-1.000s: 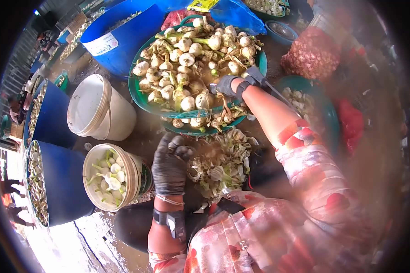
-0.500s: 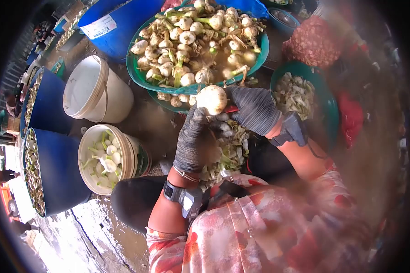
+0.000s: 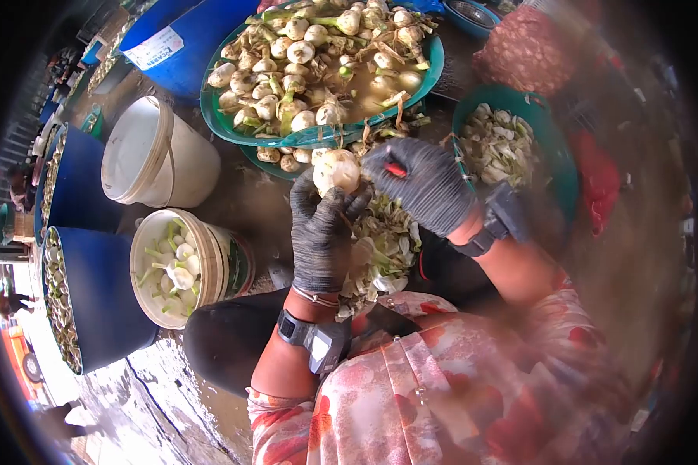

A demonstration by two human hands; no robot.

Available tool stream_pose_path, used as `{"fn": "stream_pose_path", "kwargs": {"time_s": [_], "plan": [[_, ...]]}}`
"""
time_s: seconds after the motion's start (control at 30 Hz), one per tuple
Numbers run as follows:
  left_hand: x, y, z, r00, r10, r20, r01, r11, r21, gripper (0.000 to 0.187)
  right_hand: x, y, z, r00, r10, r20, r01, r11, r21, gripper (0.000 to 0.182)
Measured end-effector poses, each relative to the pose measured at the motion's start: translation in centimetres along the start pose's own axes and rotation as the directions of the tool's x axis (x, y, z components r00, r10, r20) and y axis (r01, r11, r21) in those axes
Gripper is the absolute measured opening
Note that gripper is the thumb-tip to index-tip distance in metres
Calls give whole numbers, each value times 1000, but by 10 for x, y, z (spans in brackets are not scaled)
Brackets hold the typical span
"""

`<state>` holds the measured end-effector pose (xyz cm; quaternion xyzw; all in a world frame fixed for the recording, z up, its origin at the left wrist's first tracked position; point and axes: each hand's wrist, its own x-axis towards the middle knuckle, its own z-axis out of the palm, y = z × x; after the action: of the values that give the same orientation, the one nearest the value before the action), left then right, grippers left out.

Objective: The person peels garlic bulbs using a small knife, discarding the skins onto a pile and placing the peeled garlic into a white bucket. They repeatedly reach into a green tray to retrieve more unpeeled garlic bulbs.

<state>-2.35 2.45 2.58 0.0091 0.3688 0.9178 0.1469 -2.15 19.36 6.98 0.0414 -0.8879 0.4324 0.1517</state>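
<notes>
My left hand (image 3: 319,240), in a grey striped glove, holds a whitish garlic bulb (image 3: 336,171) up in its fingertips. Just to the right, my gloved right hand (image 3: 428,186) is closed around a small red-handled tool (image 3: 395,169); its blade or tip cannot be made out. The two hands are slightly apart. Beyond them stands a green basin (image 3: 437,74) with many dirty, stemmed garlic bulbs in brownish water. Beneath my hands lies a heap of peeled garlic skins (image 3: 384,252).
At left are a white bucket (image 3: 198,167) and another bucket (image 3: 212,267) containing cleaned white bulbs with green stems. Blue barrels (image 3: 101,294) stand farther left. On the right, a green tub (image 3: 554,147) holds skins, near a red mesh sack (image 3: 527,50) and red cloth (image 3: 595,174).
My left hand and the bulb have shifted slightly left. My right hand has drawn back from the bulb, turning so the red handle shows in its fist. The view has shifted a little.
</notes>
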Motion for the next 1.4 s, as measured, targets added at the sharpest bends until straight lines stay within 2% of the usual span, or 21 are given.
{"fn": "stream_pose_path", "kwargs": {"time_s": [0.13, 0.3, 0.4, 0.43, 0.47, 0.53, 0.57, 0.6, 0.67, 0.7, 0.73, 0.8, 0.83, 0.97, 1.07, 1.13, 1.2, 1.27, 1.3, 1.33, 1.4], "plan": [[-2, -4, 1, 996, 77, -49, -66, 979, 193, 42, -8, -2, 8, 1000, -9, -11, 9, 1000, -22, 15], [-3, -6, -2, 990, 139, -36, -114, 914, 390, 43, -11, -6, 7, 998, -61, 1, 59, 966, -252, 18], [-6, -1, 1, 997, 81, -5, -71, 901, 428, 43, -8, -4, 4, 1000, 23, 22, -19, 988, -155, 19], [-7, 1, 2, 998, 52, 45, -63, 950, 307, 43, -5, 3, 3, 995, 93, 36, -92, 995, -39, 19], [-8, 2, 2, 995, 30, 97, -47, 982, 181, 43, 0, 19, 3, 995, 95, 34, -94, 995, -39, 19], [-10, 6, -1, 995, 12, 100, -29, 985, 171, 44, 8, 51, -1, 972, 227, -58, -224, 973, 61, 20], [-9, 8, -5, 996, -39, 77, 33, 996, 77, 45, 11, 52, -8, 968, 238, -85, -245, 966, -85, 21], [-9, 10, -11, 994, -91, 59, 92, 996, -18, 47, 9, 51, -12, 969, 234, -84, -241, 967, -86, 21], [-7, 7, -27, 992, -117, 53, 120, 991, -56, 50, 1, 45, -16, 999, 19, -48, -23, 998, -66, 25], [-7, 7, -29, 985, -150, 87, 158, 982, -100, 51, -6, 36, -17, 995, 38, 92, -40, 999, 25, 27], [-8, 7, -31, 975, -184, 123, 201, 970, -140, 52, -10, 26, -17, 995, 39, 94, -42, 999, 29, 27], [-9, 6, -27, 982, -158, 102, 166, 983, -74, 53, -17, 6, -18, 965, -143, 220, 165, 982, -86, 26], [-10, 5, -24, 988, -125, 87, 126, 992, -10, 53, -19, -3, -21, 939, -45, 341, 103, 983, -155, 28], [-14, 4, -19, 995, -69, 71, 53, 977, 207, 48, -22, -12, -17, 932, -8, 361, 107, 961, -256, 33], [-12, 1, -26, 997, -66, 29, 61, 988, 140, 46, -23, -6, -12, 945, -64, 322, 163, 943, -289, 28], [-9, 3, -39, 960, -258, 112, 267, 960, -79, 44, -21, -12, -16, 914, 8, 405, 145, 926, -347, 28], [-10, 1, -42, 958, -278, 72, 280, 960, -9, 48, -19, -14, -17, 876, 89, 474, 128, 904, -407, 29], [-7, -3, -49, 911, -353, 214, 370, 928, -42, 48, -18, -13, -14, 795, 119, 595, 187, 885, -427, 36], [-9, -8, -46, 946, -319, 53, 319, 948, -2, 49, -18, -9, -12, 786, 85, 612, 238, 872, -427, 34], [-11, -8, -46, 943, -328, 53, 328, 945, -1, 49, -19, -1, -11, 787, 92, 610, 229, 874, -428, 34], [-16, 2, -39, 886, -442, 137, 460, 873, -161, 44, -20, 27, -6, 769, 26, 638, 164, 958, -237, 30]]}}
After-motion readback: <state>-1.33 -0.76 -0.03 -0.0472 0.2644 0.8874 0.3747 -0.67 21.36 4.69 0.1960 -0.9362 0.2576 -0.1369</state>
